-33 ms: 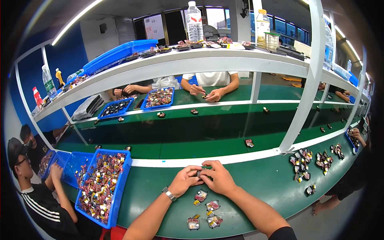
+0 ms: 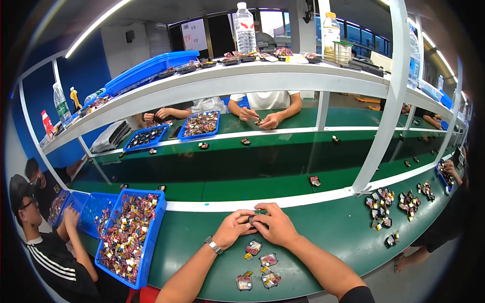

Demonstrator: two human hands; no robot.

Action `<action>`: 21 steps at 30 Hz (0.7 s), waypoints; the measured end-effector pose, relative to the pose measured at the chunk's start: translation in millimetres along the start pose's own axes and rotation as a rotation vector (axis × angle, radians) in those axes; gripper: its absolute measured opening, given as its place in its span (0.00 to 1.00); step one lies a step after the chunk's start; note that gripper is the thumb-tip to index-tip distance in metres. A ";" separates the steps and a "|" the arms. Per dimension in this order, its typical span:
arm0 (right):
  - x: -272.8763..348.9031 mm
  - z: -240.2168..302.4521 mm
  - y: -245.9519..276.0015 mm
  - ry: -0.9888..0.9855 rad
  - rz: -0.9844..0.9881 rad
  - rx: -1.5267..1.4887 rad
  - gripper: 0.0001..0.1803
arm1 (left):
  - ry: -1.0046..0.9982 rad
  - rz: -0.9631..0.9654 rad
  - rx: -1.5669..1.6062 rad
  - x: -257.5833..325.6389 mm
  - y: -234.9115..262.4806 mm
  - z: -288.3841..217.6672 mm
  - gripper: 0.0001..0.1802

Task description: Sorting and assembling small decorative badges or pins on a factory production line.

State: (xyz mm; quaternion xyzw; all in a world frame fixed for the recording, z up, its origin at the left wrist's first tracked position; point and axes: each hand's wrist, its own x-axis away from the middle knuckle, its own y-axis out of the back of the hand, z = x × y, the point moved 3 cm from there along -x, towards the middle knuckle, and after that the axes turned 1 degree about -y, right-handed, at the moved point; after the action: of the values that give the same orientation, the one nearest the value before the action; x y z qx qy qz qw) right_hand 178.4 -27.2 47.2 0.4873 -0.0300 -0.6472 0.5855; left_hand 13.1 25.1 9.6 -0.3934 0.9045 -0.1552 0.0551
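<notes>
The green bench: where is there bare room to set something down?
Bare bench shows between the blue tray and the left hand, and again between the right hand and the piles. It's crowded between the forearms, where four parts lie, and inside the heaped tray.

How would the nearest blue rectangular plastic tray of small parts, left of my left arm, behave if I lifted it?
The blue rectangular plastic tray seems fairly stiff, since its raised walls stand firm around the load. It's probably heavy, being heaped with small mixed-colour parts. Tilting might spill some, as they lie loose and uncovered.
</notes>
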 end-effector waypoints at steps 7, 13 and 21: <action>-2.3 5.5 3.7 0.151 0.125 -0.043 0.06 | 0.068 -0.053 -0.075 0.9 2.6 3.2 0.16; 2.3 -0.5 -1.5 0.078 0.099 -0.034 0.07 | 0.011 -0.029 -0.024 0.6 1.5 1.5 0.16; 6.9 -24.6 -5.1 -0.067 0.078 -0.300 0.09 | -0.028 0.004 0.100 -3.9 -5.1 1.0 0.16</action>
State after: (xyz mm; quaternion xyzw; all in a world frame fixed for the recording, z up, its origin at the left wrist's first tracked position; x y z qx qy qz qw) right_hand 192.1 -17.9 27.1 0.3708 0.0286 -0.6373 0.6750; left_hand 19.5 24.5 10.2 -0.3906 0.8955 -0.1947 0.0876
